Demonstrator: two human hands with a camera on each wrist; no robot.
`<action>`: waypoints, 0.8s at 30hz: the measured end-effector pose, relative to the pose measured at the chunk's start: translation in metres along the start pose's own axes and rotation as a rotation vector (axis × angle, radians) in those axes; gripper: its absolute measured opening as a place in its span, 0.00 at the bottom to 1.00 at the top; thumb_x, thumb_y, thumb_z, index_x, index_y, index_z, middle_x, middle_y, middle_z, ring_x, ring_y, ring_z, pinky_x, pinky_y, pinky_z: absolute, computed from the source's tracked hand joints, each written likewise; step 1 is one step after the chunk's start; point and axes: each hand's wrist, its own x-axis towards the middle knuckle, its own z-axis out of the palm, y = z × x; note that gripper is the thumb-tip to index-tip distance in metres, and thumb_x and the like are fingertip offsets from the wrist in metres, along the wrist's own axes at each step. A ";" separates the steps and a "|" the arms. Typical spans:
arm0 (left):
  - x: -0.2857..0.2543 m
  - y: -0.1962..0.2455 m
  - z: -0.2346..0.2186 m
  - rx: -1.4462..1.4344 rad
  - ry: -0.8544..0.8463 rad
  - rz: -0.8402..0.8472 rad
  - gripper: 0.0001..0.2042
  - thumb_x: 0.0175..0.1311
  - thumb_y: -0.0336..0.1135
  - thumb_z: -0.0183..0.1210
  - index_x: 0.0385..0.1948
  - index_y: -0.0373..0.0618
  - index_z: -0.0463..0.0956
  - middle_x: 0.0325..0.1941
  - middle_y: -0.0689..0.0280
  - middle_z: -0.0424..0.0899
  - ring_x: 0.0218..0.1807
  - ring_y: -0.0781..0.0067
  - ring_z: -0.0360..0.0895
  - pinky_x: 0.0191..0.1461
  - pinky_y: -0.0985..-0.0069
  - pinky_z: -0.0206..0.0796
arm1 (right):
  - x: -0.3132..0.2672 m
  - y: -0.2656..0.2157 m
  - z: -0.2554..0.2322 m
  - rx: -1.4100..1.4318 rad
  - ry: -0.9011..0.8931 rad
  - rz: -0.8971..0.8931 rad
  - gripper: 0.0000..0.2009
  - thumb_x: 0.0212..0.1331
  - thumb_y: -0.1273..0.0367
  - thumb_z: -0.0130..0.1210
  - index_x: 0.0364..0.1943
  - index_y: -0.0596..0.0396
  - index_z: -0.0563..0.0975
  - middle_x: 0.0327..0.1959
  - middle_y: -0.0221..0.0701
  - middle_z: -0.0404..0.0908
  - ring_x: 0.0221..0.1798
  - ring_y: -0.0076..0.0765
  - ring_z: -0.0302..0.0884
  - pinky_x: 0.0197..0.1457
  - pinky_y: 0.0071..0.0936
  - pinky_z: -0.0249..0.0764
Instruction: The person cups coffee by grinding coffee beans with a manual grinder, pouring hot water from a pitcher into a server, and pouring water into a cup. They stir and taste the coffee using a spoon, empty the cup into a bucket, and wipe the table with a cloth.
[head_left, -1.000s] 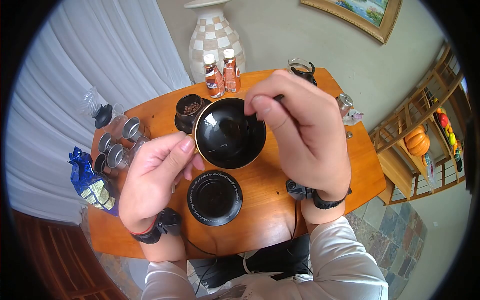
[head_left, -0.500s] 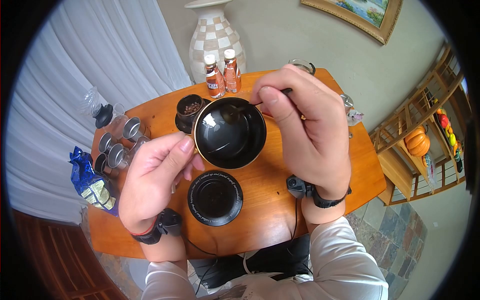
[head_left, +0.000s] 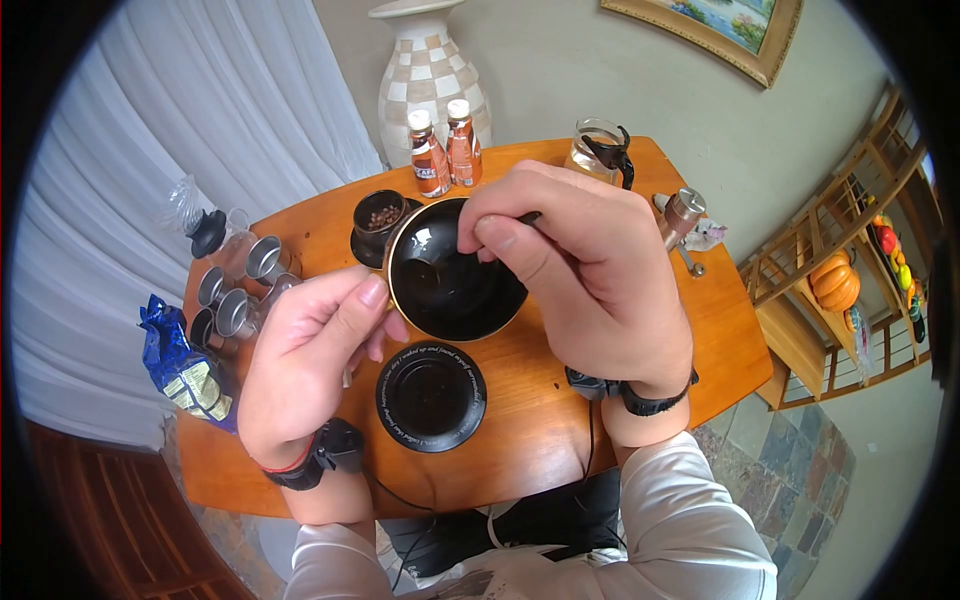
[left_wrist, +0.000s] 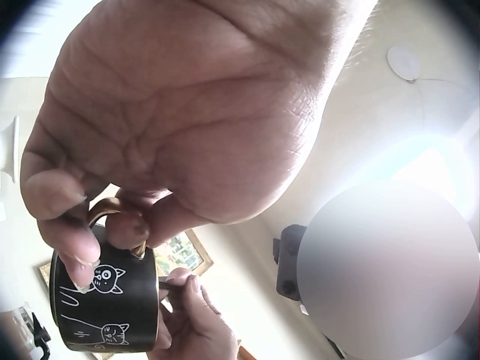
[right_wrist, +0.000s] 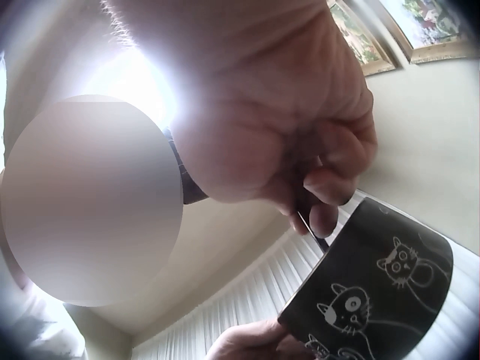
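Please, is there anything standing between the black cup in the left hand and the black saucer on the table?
Nothing visible stands between the cup and the saucer. The right hand reaches over the cup's opening, not over the saucer.

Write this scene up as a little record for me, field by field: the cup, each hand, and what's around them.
Cup: black, gold-rimmed, white cat drawings, held above the table
Left hand: grips the cup's gold handle
Right hand: pinches a thin dark utensil at the cup's mouth; tip unclear
Nearer the person: black saucer, lettered rim
Behind: two bottles, white caps
Far right: clear jug, black handle
Far left: blue bag
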 end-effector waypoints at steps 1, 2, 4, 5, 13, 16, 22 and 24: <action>0.000 0.000 0.001 -0.007 0.007 0.005 0.18 0.80 0.41 0.50 0.30 0.40 0.81 0.25 0.74 0.77 0.29 0.87 0.69 0.30 0.85 0.55 | 0.000 0.000 -0.001 0.000 0.000 0.000 0.05 0.67 0.78 0.53 0.34 0.63 0.80 0.30 0.32 0.81 0.32 0.28 0.77 0.38 0.22 0.72; 0.000 0.000 0.000 -0.007 0.008 0.005 0.18 0.80 0.41 0.50 0.30 0.40 0.81 0.25 0.74 0.77 0.29 0.87 0.69 0.30 0.85 0.55 | 0.001 -0.001 -0.004 -0.035 0.026 0.007 0.05 0.67 0.78 0.53 0.34 0.63 0.80 0.30 0.32 0.81 0.32 0.28 0.77 0.38 0.22 0.73; 0.000 -0.001 -0.002 0.004 -0.002 0.011 0.18 0.80 0.41 0.50 0.31 0.40 0.81 0.25 0.74 0.77 0.29 0.87 0.69 0.30 0.85 0.55 | 0.001 -0.001 -0.008 -0.069 0.050 0.013 0.05 0.67 0.78 0.53 0.34 0.63 0.79 0.30 0.32 0.81 0.32 0.28 0.77 0.39 0.22 0.73; -0.001 -0.001 -0.001 0.003 -0.002 0.010 0.18 0.80 0.41 0.50 0.31 0.40 0.81 0.25 0.74 0.77 0.29 0.87 0.69 0.30 0.85 0.55 | 0.002 0.000 -0.010 -0.111 0.077 0.000 0.05 0.67 0.78 0.53 0.34 0.63 0.79 0.30 0.33 0.81 0.32 0.28 0.77 0.39 0.22 0.73; 0.000 0.000 0.000 0.003 0.008 0.009 0.18 0.80 0.41 0.50 0.30 0.40 0.81 0.24 0.74 0.76 0.28 0.87 0.68 0.30 0.85 0.55 | 0.001 0.004 -0.001 -0.014 0.005 -0.029 0.04 0.67 0.78 0.54 0.35 0.63 0.80 0.31 0.34 0.83 0.33 0.29 0.79 0.39 0.23 0.74; 0.000 0.000 -0.001 0.022 -0.001 0.000 0.18 0.80 0.41 0.50 0.30 0.40 0.81 0.24 0.74 0.76 0.28 0.87 0.68 0.30 0.85 0.55 | 0.001 0.004 -0.007 -0.067 0.033 -0.019 0.04 0.67 0.78 0.54 0.35 0.63 0.80 0.31 0.33 0.83 0.32 0.29 0.79 0.38 0.22 0.74; -0.001 0.001 0.001 0.005 0.016 0.005 0.18 0.80 0.41 0.50 0.30 0.40 0.81 0.24 0.74 0.76 0.28 0.87 0.68 0.30 0.85 0.55 | 0.003 0.007 -0.001 -0.065 0.069 -0.054 0.05 0.67 0.78 0.54 0.35 0.63 0.80 0.30 0.32 0.83 0.31 0.26 0.79 0.37 0.21 0.74; -0.001 0.002 0.000 0.012 0.010 0.002 0.18 0.80 0.41 0.50 0.30 0.40 0.81 0.24 0.74 0.76 0.28 0.87 0.69 0.30 0.85 0.55 | 0.001 0.005 0.000 -0.014 0.040 -0.049 0.05 0.68 0.77 0.54 0.35 0.63 0.80 0.30 0.32 0.82 0.31 0.26 0.79 0.37 0.21 0.73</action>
